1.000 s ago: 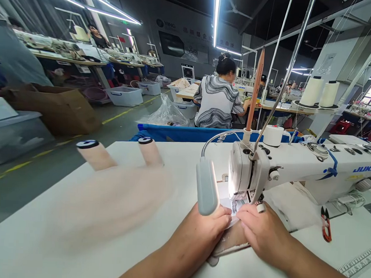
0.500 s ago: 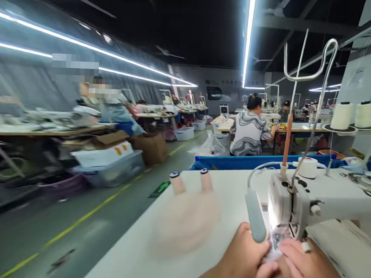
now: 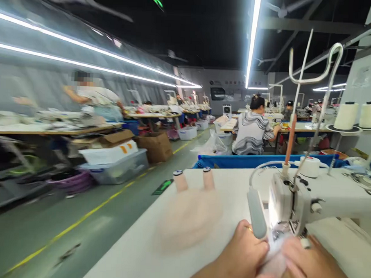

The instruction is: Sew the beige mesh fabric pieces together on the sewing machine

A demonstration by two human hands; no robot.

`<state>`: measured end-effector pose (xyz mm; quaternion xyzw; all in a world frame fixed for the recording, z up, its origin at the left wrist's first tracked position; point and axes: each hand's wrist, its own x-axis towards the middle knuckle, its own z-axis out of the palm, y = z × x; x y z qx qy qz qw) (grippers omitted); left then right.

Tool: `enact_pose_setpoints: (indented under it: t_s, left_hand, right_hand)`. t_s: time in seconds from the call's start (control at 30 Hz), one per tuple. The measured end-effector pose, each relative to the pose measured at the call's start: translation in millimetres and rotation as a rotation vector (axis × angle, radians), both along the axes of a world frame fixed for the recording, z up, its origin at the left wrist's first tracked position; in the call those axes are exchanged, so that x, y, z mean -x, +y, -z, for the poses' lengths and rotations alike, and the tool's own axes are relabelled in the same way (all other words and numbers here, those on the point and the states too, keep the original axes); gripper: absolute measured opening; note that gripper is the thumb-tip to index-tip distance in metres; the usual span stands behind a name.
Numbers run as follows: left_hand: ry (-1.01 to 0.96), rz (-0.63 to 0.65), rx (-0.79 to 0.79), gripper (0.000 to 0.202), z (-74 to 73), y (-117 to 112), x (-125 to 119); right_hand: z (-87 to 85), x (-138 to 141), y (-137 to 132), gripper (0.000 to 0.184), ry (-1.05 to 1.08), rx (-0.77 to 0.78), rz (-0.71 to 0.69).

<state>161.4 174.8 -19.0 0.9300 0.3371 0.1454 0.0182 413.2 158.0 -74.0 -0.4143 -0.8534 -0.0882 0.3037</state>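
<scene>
A white sewing machine (image 3: 289,201) stands on the right of the white table (image 3: 131,251), its lamp lit at the needle. Just below the presser foot lies a piece of pale, thin fabric (image 3: 274,259). My left hand (image 3: 245,252) grips the fabric's left side, thumb and fingers pressed together. On the other side my right hand (image 3: 311,259), slightly blurred, holds the fabric with bent fingers close to the needle. A blurred heap of pale pink fabric (image 3: 189,221) rests on the table to the left, in front of two pink thread cones (image 3: 208,179).
White thread cones (image 3: 346,116) stand on a rack at right. Blue cloth (image 3: 233,161) hangs along the table's far edge. A co-worker in a patterned top (image 3: 250,131) sits ahead; another person (image 3: 95,96) stands at left. Plastic bins (image 3: 119,169) and a cardboard box (image 3: 156,148) line the aisle.
The camera view has shifted slightly, moving the scene a little to the right. More of the pale fabric shows between my hands, and my right hand is more blurred.
</scene>
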Motion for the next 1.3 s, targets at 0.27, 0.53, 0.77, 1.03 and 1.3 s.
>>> enact_pose_setpoints:
  t_s: [0.27,0.53,0.77,1.03,1.3]
  left_hand:
    - [-0.183,0.104,0.160,0.020,1.6,-8.9,1.7]
    - [-0.304,0.130,0.070,0.020,5.7,-3.1,2.0]
    - [-0.284,0.177,0.036,0.023,-9.1,-9.7,-4.3]
    - [-0.296,0.166,-0.043,0.029,7.3,-4.9,-5.5]
    - [-0.331,0.235,-0.089,0.028,10.7,-10.7,-7.6]
  right_hand:
    - [-68.4,-10.1,-12.7,0.022,0.052,0.126,-0.137]
    - [-56.0,-1.7,-16.0,0.023,-0.124,0.304,-0.098]
    - [-54.3,1.4,-22.1,0.024,-0.143,0.319,-0.111]
    - [-54.3,2.1,-21.4,0.025,-0.121,0.334,-0.131]
    - [-51.4,0.2,-19.5,0.028,-0.098,0.313,-0.121]
